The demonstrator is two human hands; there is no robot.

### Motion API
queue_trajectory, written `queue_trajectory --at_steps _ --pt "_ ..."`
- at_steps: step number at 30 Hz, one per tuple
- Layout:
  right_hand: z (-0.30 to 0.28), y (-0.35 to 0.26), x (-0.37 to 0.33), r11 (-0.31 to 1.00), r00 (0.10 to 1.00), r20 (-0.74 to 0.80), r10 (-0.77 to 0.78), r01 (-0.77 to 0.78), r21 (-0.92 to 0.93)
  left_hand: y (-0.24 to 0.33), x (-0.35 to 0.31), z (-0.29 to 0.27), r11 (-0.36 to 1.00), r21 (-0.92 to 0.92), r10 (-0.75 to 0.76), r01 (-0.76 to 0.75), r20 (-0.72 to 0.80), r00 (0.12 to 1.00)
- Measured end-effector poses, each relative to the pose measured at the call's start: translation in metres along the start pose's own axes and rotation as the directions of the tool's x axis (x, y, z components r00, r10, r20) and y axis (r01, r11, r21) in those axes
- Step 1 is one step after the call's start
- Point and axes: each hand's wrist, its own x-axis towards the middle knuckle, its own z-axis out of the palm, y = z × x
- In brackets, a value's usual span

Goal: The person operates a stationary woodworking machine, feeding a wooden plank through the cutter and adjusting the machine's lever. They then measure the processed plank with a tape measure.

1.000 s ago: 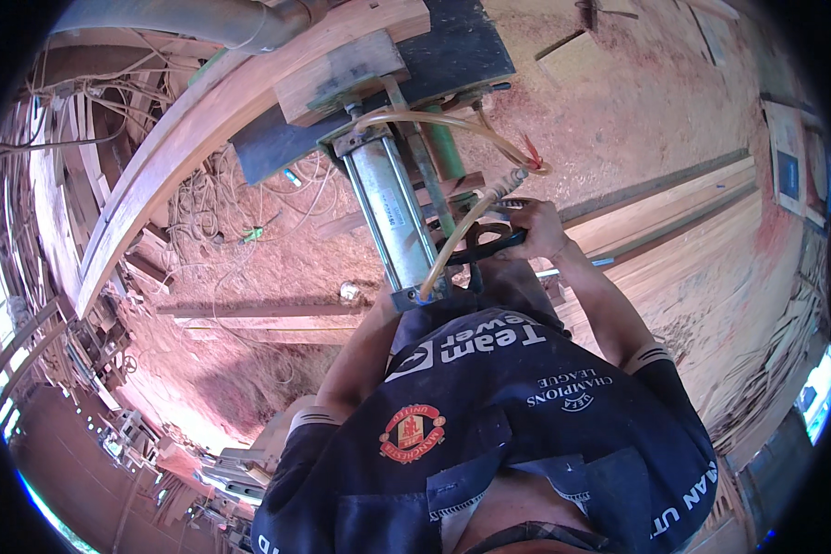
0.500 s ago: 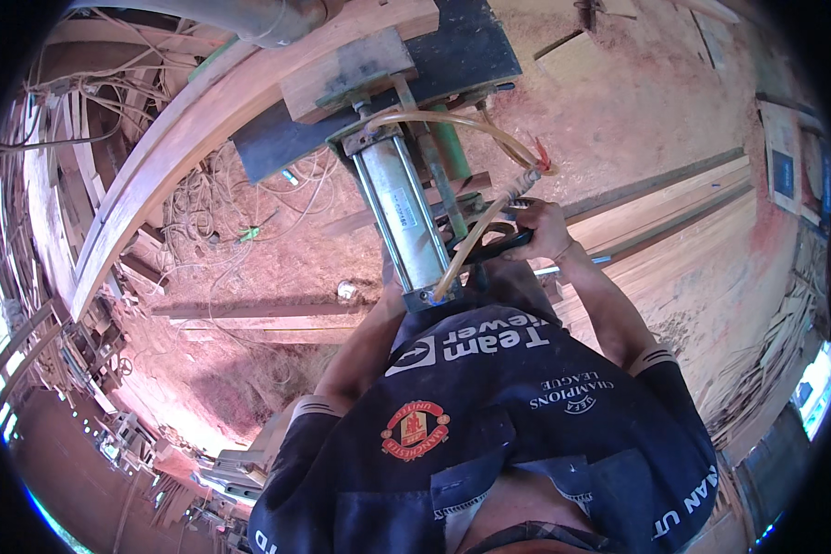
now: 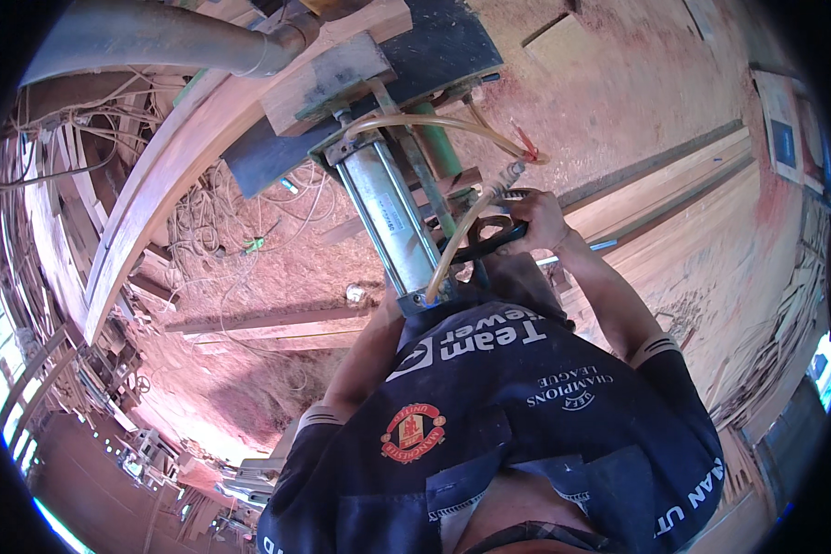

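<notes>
My right hand (image 3: 537, 222) is closed around the rim of a black handwheel (image 3: 489, 242) just in front of my body. My left forearm (image 3: 367, 355) reaches up behind a metal pneumatic cylinder (image 3: 388, 222), which hides the left hand and its fingers. The cylinder's far end bears on a wooden block (image 3: 328, 81). Beyond that block lies a long curved wooden beam (image 3: 171, 171) across a dark metal table plate (image 3: 466, 46). A yellowish air hose (image 3: 462, 242) loops along the cylinder and passes near my right hand.
A thick grey duct pipe (image 3: 148, 42) crosses the top left. Tangled cords (image 3: 198, 217) lie on the dusty floor at left. Long boards (image 3: 660, 208) lie on the right, and a timber strip (image 3: 277, 332) lies left of me. Scrap wood (image 3: 55, 212) fills the left edge.
The view has shifted, so the machine appears slightly further left and more of the duct pipe shows. My right hand has moved a little on the wheel's rim, and the wheel looks turned.
</notes>
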Motion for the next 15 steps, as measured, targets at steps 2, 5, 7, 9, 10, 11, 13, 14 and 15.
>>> queue_trajectory --at_steps 2,5,7,9,10,11,13,14,15 --pt "0.000 0.000 0.000 1.000 1.000 -0.005 0.003 -0.002 0.008 0.005 0.001 0.007 1.000 -0.004 -0.009 0.009 0.014 1.000" --pt "0.000 -0.002 0.000 1.000 0.999 -0.019 0.027 -0.027 0.010 0.016 0.002 0.019 0.999 -0.046 -0.008 0.009 0.025 1.000" --pt "0.000 -0.003 -0.001 0.999 0.998 -0.045 0.034 -0.034 0.017 0.020 0.003 0.025 0.979 -0.201 0.027 -0.032 -0.031 0.999" --pt "0.001 -0.002 -0.001 0.999 0.999 -0.016 0.045 -0.044 0.013 0.022 0.003 0.025 0.988 0.139 0.063 -0.063 0.004 0.998" --pt "0.001 -0.002 -0.002 0.998 0.999 0.001 0.053 -0.053 0.015 0.022 0.003 0.024 0.944 0.323 0.075 -0.074 0.009 0.997" --pt "0.001 -0.001 -0.002 0.999 0.999 -0.006 0.043 -0.042 0.016 0.021 0.002 0.022 0.948 0.309 0.081 -0.083 0.020 0.997" --pt "0.002 0.001 -0.002 0.999 0.999 -0.022 0.036 -0.035 0.030 0.017 -0.001 0.018 0.969 0.239 0.066 -0.067 0.011 0.998" --pt "0.003 0.001 -0.002 0.999 0.999 -0.015 0.032 -0.032 0.022 0.015 -0.002 0.016 0.975 0.213 0.061 -0.061 0.004 0.998" --pt "0.003 0.001 -0.002 0.999 0.999 -0.012 0.038 -0.038 0.016 0.014 -0.002 0.014 0.979 0.196 0.059 -0.058 0.000 0.998"
